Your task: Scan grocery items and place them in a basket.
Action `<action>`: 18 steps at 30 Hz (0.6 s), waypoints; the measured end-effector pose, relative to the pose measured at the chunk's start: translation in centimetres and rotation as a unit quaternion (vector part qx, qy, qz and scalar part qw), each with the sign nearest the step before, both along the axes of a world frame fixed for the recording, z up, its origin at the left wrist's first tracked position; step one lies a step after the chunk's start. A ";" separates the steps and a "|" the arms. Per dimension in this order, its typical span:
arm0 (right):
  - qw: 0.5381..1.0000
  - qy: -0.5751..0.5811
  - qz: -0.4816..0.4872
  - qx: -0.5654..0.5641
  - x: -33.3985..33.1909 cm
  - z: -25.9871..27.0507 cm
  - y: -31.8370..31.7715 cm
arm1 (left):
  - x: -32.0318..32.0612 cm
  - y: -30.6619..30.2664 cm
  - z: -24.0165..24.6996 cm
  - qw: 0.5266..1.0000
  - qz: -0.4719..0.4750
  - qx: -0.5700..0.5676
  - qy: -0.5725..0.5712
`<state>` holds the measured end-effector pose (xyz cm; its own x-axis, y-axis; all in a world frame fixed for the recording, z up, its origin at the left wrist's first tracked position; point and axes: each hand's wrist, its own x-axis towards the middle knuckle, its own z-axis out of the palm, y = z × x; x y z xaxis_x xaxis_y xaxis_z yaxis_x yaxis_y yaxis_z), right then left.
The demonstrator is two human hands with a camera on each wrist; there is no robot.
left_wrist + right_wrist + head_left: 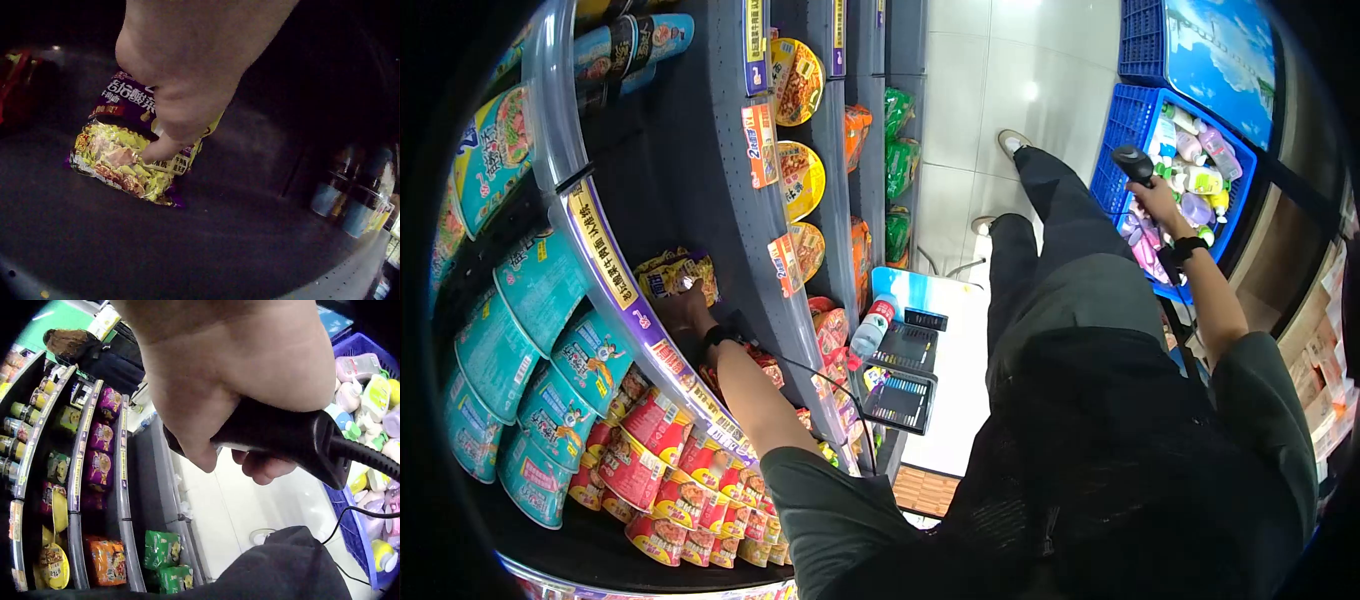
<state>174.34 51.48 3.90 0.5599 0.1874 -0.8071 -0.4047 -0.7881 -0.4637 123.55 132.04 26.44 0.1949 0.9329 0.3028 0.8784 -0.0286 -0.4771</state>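
On the dark shelf lies a purple and yellow packet of instant noodles, its printed noodle picture facing the left wrist camera. My left hand reaches over it and grips it, one digit bent across its front; the other fingers are hidden behind the hand. In the head view this hand is deep inside the shelf, at the packet's near edge. My right hand holds a black barcode scanner out by the blue crate. The right wrist view shows its handle in the fist, with a coiled cord trailing from it.
Teal noodle tubs and red noodle cups are stacked on the nearer shelf, behind a curved label rail. A blue crate of bottles stands on the right. A water bottle sits by black trays. Another person is farther along the aisle.
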 end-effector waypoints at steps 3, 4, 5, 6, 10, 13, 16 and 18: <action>1.000 0.001 -0.016 -0.004 0.3 0.1 -0.7 | -0.1 -0.2 -0.2 1.000 -0.019 0.005 -0.005; 1.000 -0.003 -0.017 -0.006 0.3 -0.3 -1.3 | -0.3 -0.3 -0.5 1.000 -0.025 0.004 -0.009; 1.000 0.003 -0.009 -0.025 0.0 -0.6 -1.9 | -0.6 1.4 -0.3 0.999 -0.032 0.003 -0.013; 0.999 0.009 -0.001 -0.044 -0.5 -0.9 -2.4 | -0.5 3.6 -0.4 0.999 -0.038 0.002 -0.018; 0.990 -0.047 0.080 -0.104 -3.4 -4.6 -6.4 | -2.3 1.8 1.0 0.998 -0.049 0.019 -0.033; 0.991 0.006 0.059 -0.117 -5.6 -4.3 -6.4 | -1.1 -2.6 0.8 0.996 -0.068 0.040 -0.051; 0.994 0.073 0.020 -0.076 -6.8 -3.7 -4.3 | 1.9 -5.9 1.6 0.992 -0.091 0.060 -0.070; 0.996 0.058 0.042 -0.046 -6.5 -2.4 -2.0 | 2.4 -9.2 1.9 0.988 -0.098 0.073 -0.091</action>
<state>167.85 49.45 1.54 0.4479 0.1525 -0.8810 -0.3814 -0.8586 -0.3426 125.94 122.82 28.31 0.2968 0.8266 0.4782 0.9345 -0.1482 -0.3238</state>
